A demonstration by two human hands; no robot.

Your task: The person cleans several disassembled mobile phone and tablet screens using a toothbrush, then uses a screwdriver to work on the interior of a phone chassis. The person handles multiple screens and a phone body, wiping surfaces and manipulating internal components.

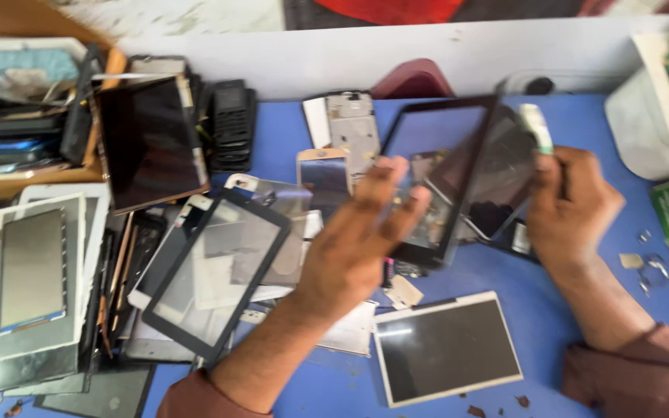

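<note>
Motion blur smears the left hand [365, 232] at centre; the right edge cuts off a white container [652, 116] at upper right.
</note>
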